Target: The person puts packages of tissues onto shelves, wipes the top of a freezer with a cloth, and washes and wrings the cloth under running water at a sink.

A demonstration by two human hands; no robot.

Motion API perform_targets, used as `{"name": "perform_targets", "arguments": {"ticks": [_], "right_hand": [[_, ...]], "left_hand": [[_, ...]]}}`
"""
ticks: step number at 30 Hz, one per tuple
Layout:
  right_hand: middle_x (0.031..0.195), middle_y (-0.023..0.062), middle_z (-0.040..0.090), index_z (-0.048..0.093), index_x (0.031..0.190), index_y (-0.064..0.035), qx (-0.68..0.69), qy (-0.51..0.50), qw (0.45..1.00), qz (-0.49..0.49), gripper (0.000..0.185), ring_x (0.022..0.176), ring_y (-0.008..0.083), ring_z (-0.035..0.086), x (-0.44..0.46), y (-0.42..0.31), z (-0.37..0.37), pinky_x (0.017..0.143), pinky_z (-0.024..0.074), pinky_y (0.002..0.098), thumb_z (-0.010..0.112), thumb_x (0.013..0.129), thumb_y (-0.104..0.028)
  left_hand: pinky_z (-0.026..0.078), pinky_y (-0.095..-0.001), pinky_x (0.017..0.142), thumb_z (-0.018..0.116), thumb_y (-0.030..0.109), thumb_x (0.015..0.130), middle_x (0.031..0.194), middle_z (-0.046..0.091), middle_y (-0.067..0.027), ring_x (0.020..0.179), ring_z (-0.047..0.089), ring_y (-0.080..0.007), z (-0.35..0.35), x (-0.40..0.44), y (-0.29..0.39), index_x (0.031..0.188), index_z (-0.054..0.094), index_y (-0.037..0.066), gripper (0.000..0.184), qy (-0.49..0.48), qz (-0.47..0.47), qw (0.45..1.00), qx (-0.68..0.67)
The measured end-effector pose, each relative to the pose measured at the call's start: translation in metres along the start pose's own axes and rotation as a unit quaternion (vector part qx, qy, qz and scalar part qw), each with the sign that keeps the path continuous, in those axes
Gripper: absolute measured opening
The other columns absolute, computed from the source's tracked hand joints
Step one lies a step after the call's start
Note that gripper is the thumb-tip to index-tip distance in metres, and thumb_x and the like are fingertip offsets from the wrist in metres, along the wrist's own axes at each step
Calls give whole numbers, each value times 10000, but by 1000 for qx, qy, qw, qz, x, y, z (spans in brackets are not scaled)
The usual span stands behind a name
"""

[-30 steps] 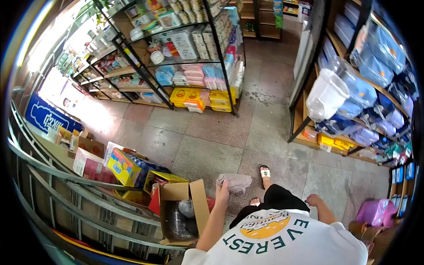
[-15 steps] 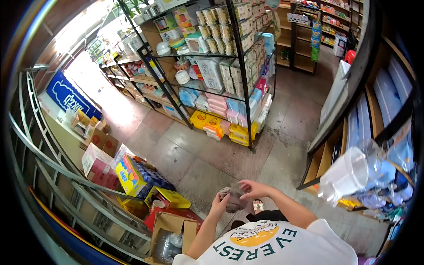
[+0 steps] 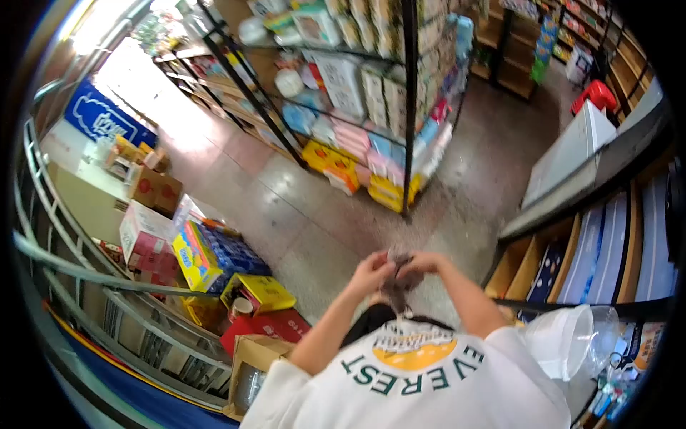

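Note:
A crumpled grey-brown cloth [image 3: 395,293] hangs in front of my chest, bunched at its top and drooping below. My left hand [image 3: 373,272] is closed on its left side, fingers pinched near the upper edge. On the other side, my right hand [image 3: 420,264] grips the same cloth with bent fingers. Both hands are close together, and the fingers partly cover the cloth. Below them is the white T-shirt [image 3: 400,379] that I wear, with a printed EVEREST logo.
Ahead stands a black-framed shelf [image 3: 409,107] stacked with tissue packs. Boxes [image 3: 196,257] and an open carton [image 3: 246,375] line the left, beside a metal ladder [image 3: 143,286]. Clear plastic tubs [image 3: 561,343] are at the right, near wooden shelves [image 3: 564,250]. A white chest-like unit [image 3: 568,154] stands farther back.
My right hand has come in from beside the cloth and now holds it with the left. Both hands have risen and moved right in view; the camera has tilted.

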State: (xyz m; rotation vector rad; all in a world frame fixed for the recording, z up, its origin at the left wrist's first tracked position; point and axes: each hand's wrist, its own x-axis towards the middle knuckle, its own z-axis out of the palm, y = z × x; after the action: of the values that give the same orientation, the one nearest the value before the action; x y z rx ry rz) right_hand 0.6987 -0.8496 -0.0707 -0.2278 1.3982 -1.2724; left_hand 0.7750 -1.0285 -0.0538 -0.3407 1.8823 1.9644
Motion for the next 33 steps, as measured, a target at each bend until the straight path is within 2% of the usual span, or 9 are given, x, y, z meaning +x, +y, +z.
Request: {"name": "perform_targets", "arguments": {"ticks": [3, 5, 9, 15, 18, 21, 22, 29, 33], "right_hand": [[784, 39, 632, 649, 859, -64, 45, 88, 990, 105, 275, 682, 150, 584, -22, 4, -45, 601, 468, 266, 718, 629, -198], [877, 60, 619, 610, 949, -39, 23, 271, 960, 67, 345, 777, 153, 578, -32, 45, -83, 685, 457, 266, 693, 643, -174], [864, 51, 614, 611, 914, -57, 261, 472, 841, 44, 286, 760, 146, 574, -87, 98, -115, 666, 463, 274, 666, 657, -171], [887, 45, 588, 551, 998, -52, 510, 558, 632, -171, 346, 820, 160, 558, -126, 139, -127, 702, 454, 286, 645, 696, -192], [895, 36, 598, 558, 950, -70, 574, 584, 537, -202, 244, 828, 168, 572, -127, 142, -152, 718, 469, 311, 614, 728, -155], [870, 36, 590, 578, 953, -52, 585, 617, 506, -144, 368, 796, 167, 561, -121, 142, -205, 699, 442, 298, 682, 662, -251], [859, 40, 593, 582, 962, -42, 562, 615, 535, -138, 432, 768, 166, 569, -127, 132, -220, 677, 445, 306, 707, 630, -288], [863, 61, 598, 580, 947, -6, 548, 597, 554, -193, 362, 750, 163, 573, -135, 97, -407, 658, 458, 293, 679, 679, -228], [933, 110, 587, 610, 853, 3, 565, 531, 617, -135, 355, 857, 222, 564, -147, 90, -507, 731, 452, 327, 681, 671, -292]], "left_hand": [[444, -270, 757, 590, 166, 793, 1024, 569, -88, 921, 533, -146, -15, 30, 35, 1156, 473, 14, 410, -55, -9, 996, 75], [438, -262, 751, 585, 208, 797, 952, 586, -85, 894, 541, -145, -41, 59, 34, 1116, 497, -4, 392, -47, -12, 988, 145], [438, -253, 737, 577, 216, 805, 944, 582, -70, 849, 546, -128, -62, 107, 56, 1112, 500, 9, 379, -25, -99, 990, 101], [403, -236, 722, 549, 260, 826, 956, 575, -53, 855, 547, -124, -20, 200, 82, 1124, 493, 61, 362, -192, -84, 965, 156], [402, -239, 719, 552, 260, 826, 967, 574, -54, 862, 545, -127, 26, 238, 98, 1122, 493, 59, 363, -249, -72, 949, 179], [407, -251, 738, 541, 259, 835, 975, 572, -54, 878, 543, -135, 79, 273, 118, 1123, 492, 58, 355, -277, -96, 938, 183], [413, -268, 773, 528, 248, 844, 980, 569, -54, 900, 543, -147, 98, 283, 132, 1123, 492, 59, 339, -275, -102, 932, 213], [427, -238, 737, 516, 231, 850, 978, 575, -60, 869, 563, -145, 182, 406, 141, 1119, 489, 59, 321, -187, -137, 957, 173], [424, -230, 690, 522, 222, 844, 951, 589, -57, 838, 573, -138, 234, 455, 174, 1112, 491, 67, 311, -163, -135, 968, 133]]}}
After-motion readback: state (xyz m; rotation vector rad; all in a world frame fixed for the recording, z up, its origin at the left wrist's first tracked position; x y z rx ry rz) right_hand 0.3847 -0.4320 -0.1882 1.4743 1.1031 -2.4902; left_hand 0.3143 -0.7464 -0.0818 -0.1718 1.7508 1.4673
